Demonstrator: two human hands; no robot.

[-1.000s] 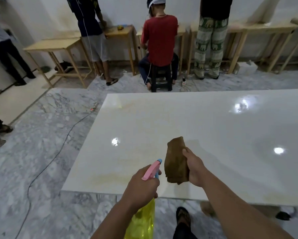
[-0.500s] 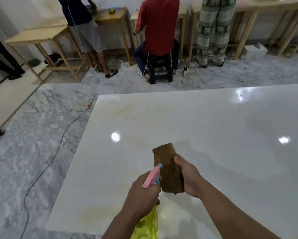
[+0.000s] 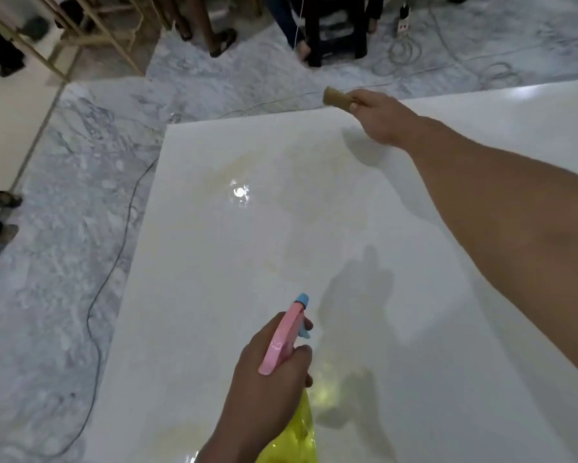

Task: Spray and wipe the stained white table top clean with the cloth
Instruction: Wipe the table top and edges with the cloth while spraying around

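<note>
The glossy white table top (image 3: 214, 295) fills most of the view, with faint yellowish stains near its far left part and along the near edge. My left hand (image 3: 267, 372) grips a yellow spray bottle (image 3: 297, 432) with a pink and blue trigger head, nozzle pointing over the table. My right hand (image 3: 378, 115) is stretched out to the table's far edge, closed on a folded brown cloth (image 3: 337, 99) that sticks out to the left of my fingers.
Grey marble floor surrounds the table. A black cable (image 3: 114, 248) runs along the floor by the left edge. Beyond the far edge are a black stool (image 3: 334, 31), people's feet, wooden table legs (image 3: 90, 31) and a power strip (image 3: 403, 23).
My right hand has reached from just above the sprayer out to the table's far edge, carrying the cloth. The view has tilted down and closer over the table.
</note>
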